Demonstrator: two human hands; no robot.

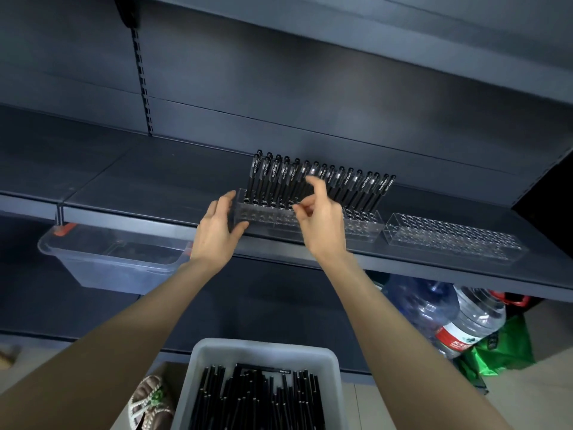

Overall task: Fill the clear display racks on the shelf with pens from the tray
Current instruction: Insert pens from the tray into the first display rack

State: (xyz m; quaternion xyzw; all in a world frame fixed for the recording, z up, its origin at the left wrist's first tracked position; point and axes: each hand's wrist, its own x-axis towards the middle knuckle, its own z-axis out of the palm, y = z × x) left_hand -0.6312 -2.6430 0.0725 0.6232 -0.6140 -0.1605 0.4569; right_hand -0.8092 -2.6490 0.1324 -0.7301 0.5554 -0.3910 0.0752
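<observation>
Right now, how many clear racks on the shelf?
2. Rack with pens, left hand at its end; empty rack right of it. Right hand may hide a seam.

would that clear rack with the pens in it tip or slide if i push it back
Probably top-heavy: tall pens fill the back of the clear rack, so a high push may tip it. Smooth plastic on the flat shelf likely slides; the left hand holds its end.

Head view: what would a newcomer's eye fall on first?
A row of black pens stands in the clear rack on the shelf, mid-frame. The left hand holds the rack's end and the right hand is at the pens. Below, a grey tray holds more pens.
</observation>
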